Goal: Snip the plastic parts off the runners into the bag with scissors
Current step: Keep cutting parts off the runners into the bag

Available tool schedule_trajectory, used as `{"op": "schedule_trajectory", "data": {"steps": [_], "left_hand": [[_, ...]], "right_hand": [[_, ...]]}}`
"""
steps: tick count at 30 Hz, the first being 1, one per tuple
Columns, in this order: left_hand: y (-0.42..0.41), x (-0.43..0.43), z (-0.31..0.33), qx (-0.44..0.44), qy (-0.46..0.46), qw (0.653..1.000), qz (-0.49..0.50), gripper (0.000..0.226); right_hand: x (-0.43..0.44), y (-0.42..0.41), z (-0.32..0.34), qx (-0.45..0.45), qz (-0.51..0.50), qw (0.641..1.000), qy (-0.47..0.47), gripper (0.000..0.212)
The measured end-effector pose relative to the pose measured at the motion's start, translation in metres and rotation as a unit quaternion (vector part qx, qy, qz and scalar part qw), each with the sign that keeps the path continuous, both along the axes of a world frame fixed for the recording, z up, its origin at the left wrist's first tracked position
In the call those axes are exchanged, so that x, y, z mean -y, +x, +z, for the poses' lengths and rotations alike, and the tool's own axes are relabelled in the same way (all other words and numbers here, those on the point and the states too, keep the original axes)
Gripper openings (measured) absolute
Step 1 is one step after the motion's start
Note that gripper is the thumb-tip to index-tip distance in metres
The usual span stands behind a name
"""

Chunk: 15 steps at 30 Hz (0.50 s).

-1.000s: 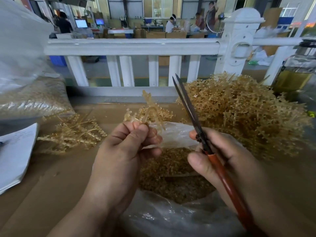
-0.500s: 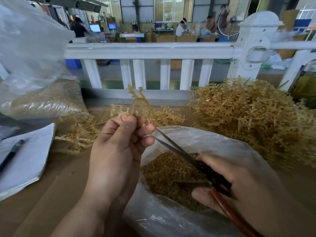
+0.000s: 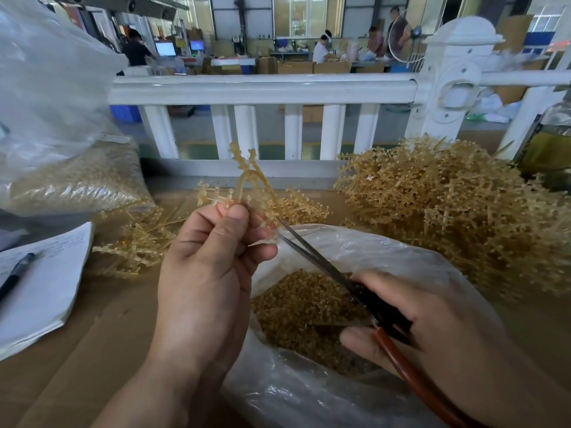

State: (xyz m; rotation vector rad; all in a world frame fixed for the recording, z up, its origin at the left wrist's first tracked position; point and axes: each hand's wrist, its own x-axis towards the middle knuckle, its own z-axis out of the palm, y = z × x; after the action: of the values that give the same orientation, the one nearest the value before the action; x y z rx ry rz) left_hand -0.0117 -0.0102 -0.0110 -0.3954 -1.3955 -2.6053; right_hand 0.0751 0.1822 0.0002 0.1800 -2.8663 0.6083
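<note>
Head view: your left hand (image 3: 210, 273) pinches the runner (image 3: 247, 177) at the bag's (image 3: 386, 251) far rim. Your right hand (image 3: 432, 329) grips scissors (image 3: 341, 276), blades parted beside your fingertips (image 3: 267, 234). Risks: a nicked finger, or parts falling outside the bag.

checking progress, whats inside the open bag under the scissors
The bag holds a heap of small tan parts. The right hand and scissors cover part; its bottom is hidden.

Single head view, close above hands (image 3: 210, 273), facing forward-down toward railing (image 3: 262, 88)
</note>
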Motion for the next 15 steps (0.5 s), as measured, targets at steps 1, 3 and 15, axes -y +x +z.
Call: {"op": "schedule_trajectory", "data": {"steps": [1,3,15], "left_hand": [[0.0005,-0.0004,0.0001,0.000,0.002,1.000,-0.006,0.011],[0.0011,-0.0011,-0.0003,0.005,0.006,1.000,-0.019,0.011],[0.0002,-0.0022,-0.0051,0.011,0.007,0.999,-0.036,0.015]], "right_hand": [[-0.0001,0.0002,-0.0007,-0.006,-0.002,1.000,0.007,0.063],[0.0002,0.0004,-0.0011,-0.025,-0.002,0.999,0.022,0.063],[-0.0021,-0.0015,-0.0087,-0.087,0.031,0.996,0.010,0.051]]}}
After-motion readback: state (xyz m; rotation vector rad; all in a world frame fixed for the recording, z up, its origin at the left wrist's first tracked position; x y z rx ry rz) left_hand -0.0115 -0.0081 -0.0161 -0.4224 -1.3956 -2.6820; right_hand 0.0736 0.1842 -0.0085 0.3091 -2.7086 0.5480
